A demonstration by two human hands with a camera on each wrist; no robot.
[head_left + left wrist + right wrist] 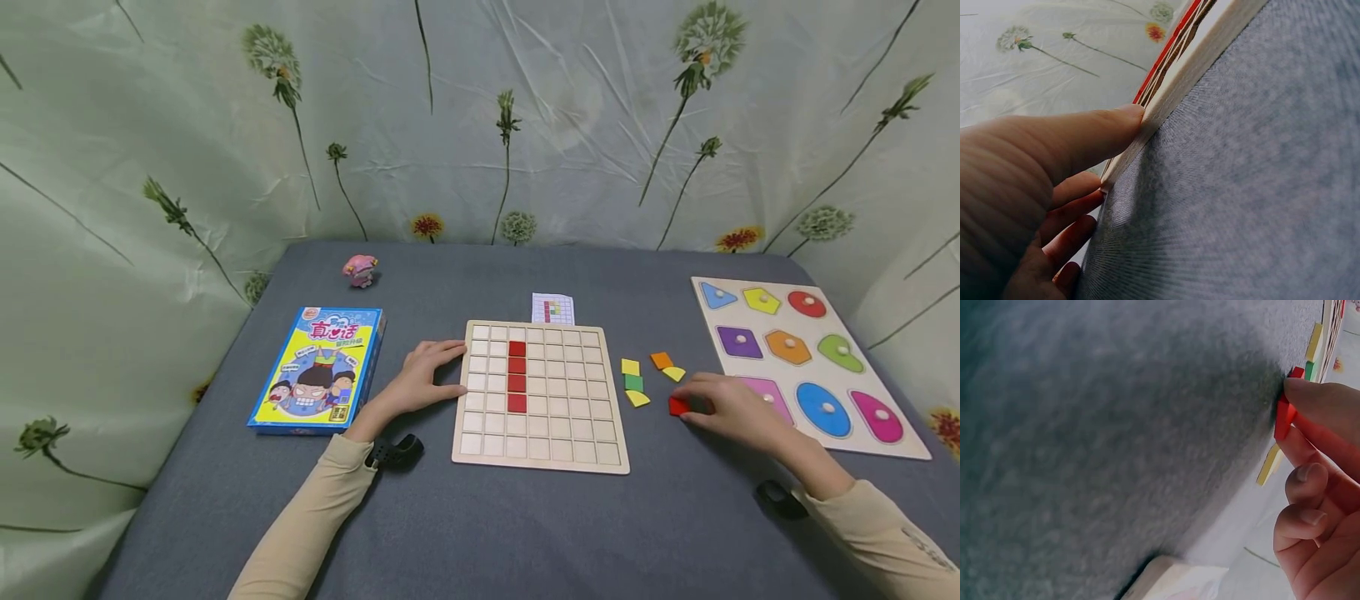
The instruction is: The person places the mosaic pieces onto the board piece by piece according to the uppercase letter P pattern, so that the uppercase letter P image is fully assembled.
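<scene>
Red, flat and straight-edged: pinches a small tile [677, 407] between thumb and fingertips of the right hand [731, 408], low over the cloth [525, 533]; cannot tell whether touching it or lifted just clear. Lies to the right of the pale grid board [540, 463], with the yellow quarter-round [637, 399] partway between. Shows no clear long axis in the tile, being partly covered by fingers; runs away from the body, by contrast, in the column of four red squares [517, 383] in the board's third column from the left. Is nearer to the tile by far with the right hand, having the whole board's width between tile and left hand [420, 375]. Rests that left hand against the board's left edge, thumb and forefinger spread apart and fairly straight, not wrapped round anything.

Looks like smooth light wood in the board, with a squared rim and shallow square cells. Reads as grey-blue, finely ribbed weave in the cloth. Has crisp corners on the green square [633, 383], yellow square [631, 367] and orange square [662, 361], but a curved edge on the second yellow wedge [673, 374], just beside the orange one. Bears a small coloured grid on the paper card [552, 308] behind the board.
</scene>
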